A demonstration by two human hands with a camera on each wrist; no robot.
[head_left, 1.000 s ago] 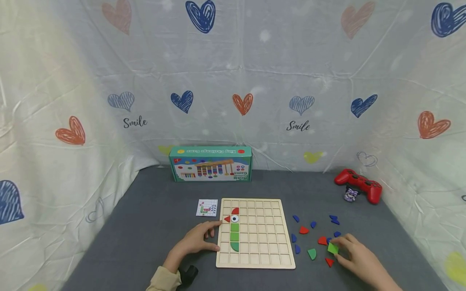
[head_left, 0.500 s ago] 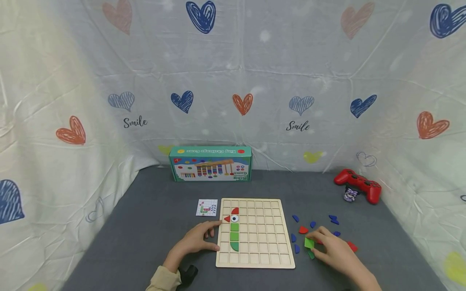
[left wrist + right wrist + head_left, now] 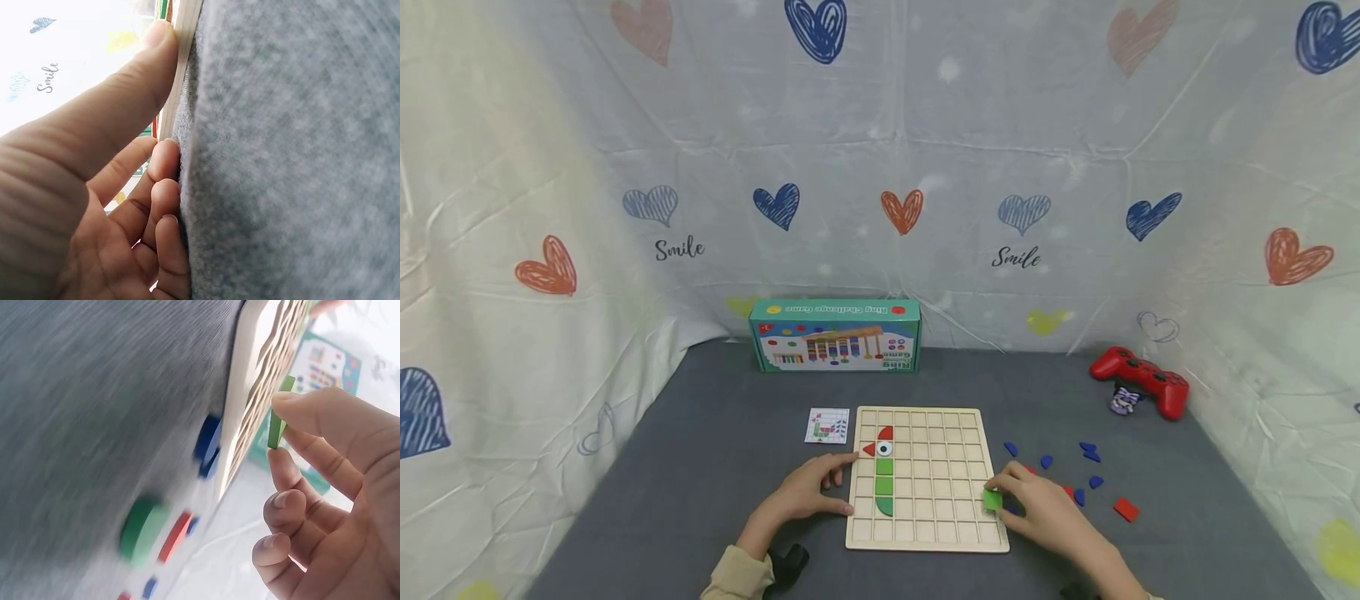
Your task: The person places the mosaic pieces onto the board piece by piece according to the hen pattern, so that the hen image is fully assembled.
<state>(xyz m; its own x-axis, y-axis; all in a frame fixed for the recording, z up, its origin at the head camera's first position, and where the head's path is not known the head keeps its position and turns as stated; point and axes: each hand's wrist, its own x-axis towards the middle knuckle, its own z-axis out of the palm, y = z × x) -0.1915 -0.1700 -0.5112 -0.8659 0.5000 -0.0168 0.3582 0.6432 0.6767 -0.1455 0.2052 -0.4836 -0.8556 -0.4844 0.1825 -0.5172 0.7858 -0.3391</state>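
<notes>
My left hand (image 3: 797, 493) rests at the left edge of a wooden grid board (image 3: 942, 487). Its thumb and forefinger touch that edge; in the left wrist view the thumb (image 3: 140, 75) presses on the board's side. Over the board's right edge, my right hand (image 3: 1043, 510) pinches a light green square tile (image 3: 992, 500) between thumb and fingers, shown edge-on in the right wrist view. Set in the grid near the left are a red quarter-round piece (image 3: 886, 433), a red triangle (image 3: 869, 449), an eye tile (image 3: 884, 448), green squares (image 3: 884, 485) and a green rounded piece (image 3: 886, 506).
Right of the board lie several blue pieces (image 3: 1047, 461), a red square (image 3: 1126, 509) and a green rounded piece (image 3: 142, 530). A picture card (image 3: 827, 426) lies left of the board. Behind stand a game box (image 3: 837, 346) and a red game controller (image 3: 1138, 381).
My right hand has carried the green square tile leftward from among the loose pieces to the board's right edge. The left hand stays at the board's left edge.
</notes>
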